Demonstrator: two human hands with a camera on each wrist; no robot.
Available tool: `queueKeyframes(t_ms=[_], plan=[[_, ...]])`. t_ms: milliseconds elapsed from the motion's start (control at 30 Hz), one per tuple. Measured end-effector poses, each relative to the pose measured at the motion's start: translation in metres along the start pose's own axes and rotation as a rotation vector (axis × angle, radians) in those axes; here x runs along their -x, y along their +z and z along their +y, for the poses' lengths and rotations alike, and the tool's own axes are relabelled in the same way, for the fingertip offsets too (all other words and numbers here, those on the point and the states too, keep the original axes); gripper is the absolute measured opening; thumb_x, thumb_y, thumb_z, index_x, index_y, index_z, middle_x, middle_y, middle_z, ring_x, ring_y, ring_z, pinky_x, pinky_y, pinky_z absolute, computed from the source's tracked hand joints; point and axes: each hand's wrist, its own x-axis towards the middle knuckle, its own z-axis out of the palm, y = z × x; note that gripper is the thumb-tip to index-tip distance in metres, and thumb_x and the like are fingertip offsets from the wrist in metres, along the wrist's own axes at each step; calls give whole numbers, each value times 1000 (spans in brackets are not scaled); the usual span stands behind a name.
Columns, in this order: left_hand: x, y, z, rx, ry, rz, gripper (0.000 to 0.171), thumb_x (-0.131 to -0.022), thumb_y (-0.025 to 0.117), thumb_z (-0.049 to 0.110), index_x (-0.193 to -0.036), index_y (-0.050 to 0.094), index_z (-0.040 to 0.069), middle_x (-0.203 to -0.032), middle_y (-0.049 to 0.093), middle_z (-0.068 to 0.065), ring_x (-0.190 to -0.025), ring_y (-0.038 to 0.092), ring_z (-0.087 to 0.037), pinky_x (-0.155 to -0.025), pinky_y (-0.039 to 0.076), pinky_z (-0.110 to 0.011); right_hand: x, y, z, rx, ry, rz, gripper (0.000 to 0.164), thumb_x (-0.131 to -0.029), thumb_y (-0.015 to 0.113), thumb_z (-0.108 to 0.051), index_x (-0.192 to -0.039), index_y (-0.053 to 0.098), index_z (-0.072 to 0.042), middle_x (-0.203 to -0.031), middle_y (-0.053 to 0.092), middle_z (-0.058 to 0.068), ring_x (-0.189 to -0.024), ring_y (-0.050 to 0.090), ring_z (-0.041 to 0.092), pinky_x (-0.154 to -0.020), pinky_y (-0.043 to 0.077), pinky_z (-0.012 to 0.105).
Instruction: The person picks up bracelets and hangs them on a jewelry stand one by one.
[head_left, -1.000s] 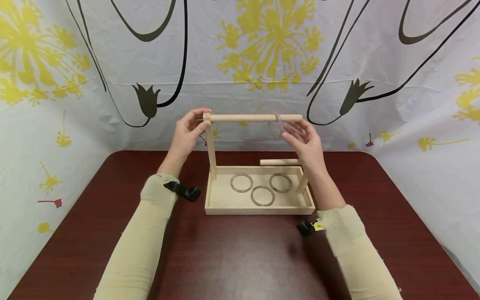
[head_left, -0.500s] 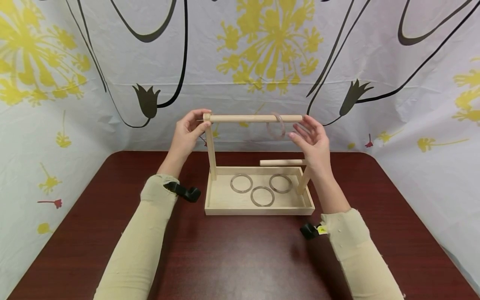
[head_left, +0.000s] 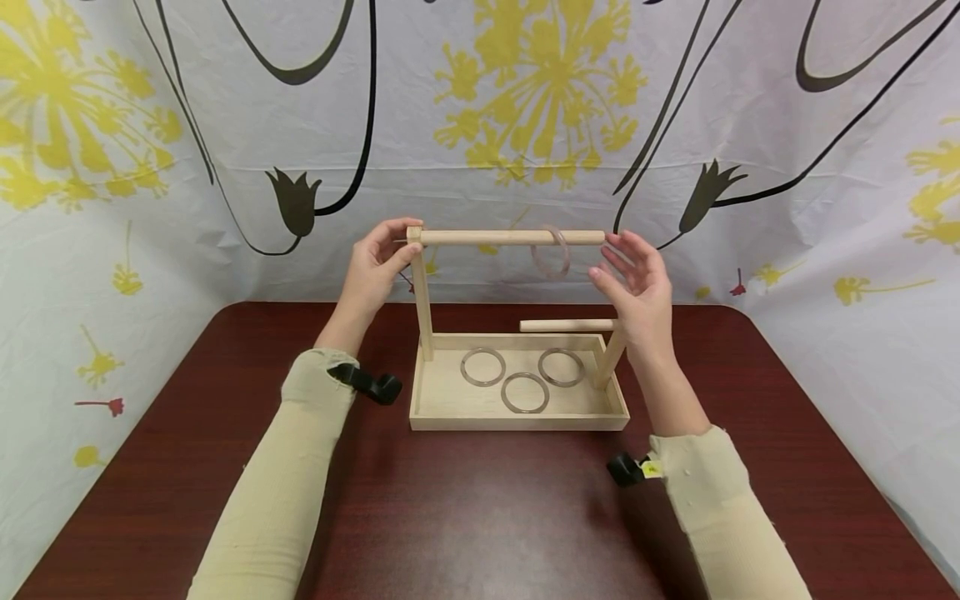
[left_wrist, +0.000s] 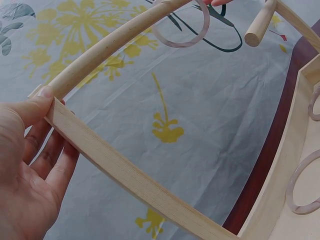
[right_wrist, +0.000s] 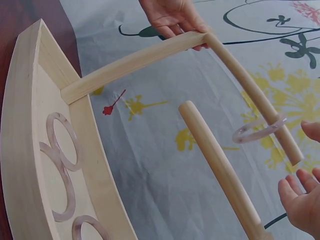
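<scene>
A pale wooden stand has a tall left post [head_left: 422, 292] and a long upper rod [head_left: 480, 237] running right from its top. My left hand [head_left: 377, 257] grips the top of that post between thumb and fingers, as the left wrist view also shows. One translucent pinkish bangle [head_left: 564, 254] hangs on the upper rod toward its free right end. My right hand [head_left: 637, 283] is just off that end, fingers spread and relaxed, holding nothing. In the right wrist view the bangle [right_wrist: 257, 131] loops round the rod, apart from the right fingers.
The stand's tray [head_left: 517, 422] rests on a dark red table [head_left: 480, 517], with three similar bangles [head_left: 525, 392] lying in it. A shorter lower rod [head_left: 566, 326] points left from the right post [head_left: 610, 362]. A patterned cloth [head_left: 465, 150] hangs behind.
My right hand has let go of the bangle and drawn back to the right, past the rod's end. The bangle stays hanging on the upper rod. My left hand keeps its place.
</scene>
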Motion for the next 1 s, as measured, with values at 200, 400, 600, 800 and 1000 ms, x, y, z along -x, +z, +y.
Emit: queueKeyframes(t_ms=[200, 400, 600, 800, 1000], plan=[[0, 0, 1, 4, 2, -2, 36, -98, 62, 5, -131, 58, -5, -106, 64, 15, -98, 64, -2, -82, 53, -17, 3, -4, -1, 1, -21, 9, 61, -87, 64, 15, -143, 43, 2, -135, 57, 8, -129, 56, 26, -112, 44, 35], [0, 0, 1, 4, 1, 0, 35, -98, 62, 5, -131, 58, -5, -107, 65, 15, -98, 64, -2, -83, 53, -17, 7, -5, -3, -16, -24, 14, 62, -86, 64, 17, -143, 44, 1, -135, 57, 10, -129, 55, 28, -111, 45, 34], [0, 0, 0, -1, 3, -1, 35, -98, 62, 5, -131, 58, -5, -106, 64, 15, -98, 63, -3, -83, 53, -17, 10, -5, -2, -32, -33, 7, 61, -85, 63, 19, -142, 44, 2, -134, 57, 11, -123, 59, 20, -109, 47, 31], [0, 0, -1, 3, 0, 0, 35, -98, 62, 5, -131, 58, -4, -107, 64, 15, -98, 64, -3, -83, 53, -17, 15, -5, -2, -33, -39, -7, 59, -86, 62, 18, -141, 46, 1, -134, 57, 12, -122, 60, 17, -109, 47, 34], [0, 0, -1, 2, -3, -1, 35, -98, 62, 6, -131, 58, -4, -107, 64, 14, -99, 64, -4, -83, 53, -17, 20, -3, -1, -40, -32, -28, 57, -88, 61, 16, -140, 47, 0, -132, 58, 9, -122, 60, 17, -106, 49, 30]])
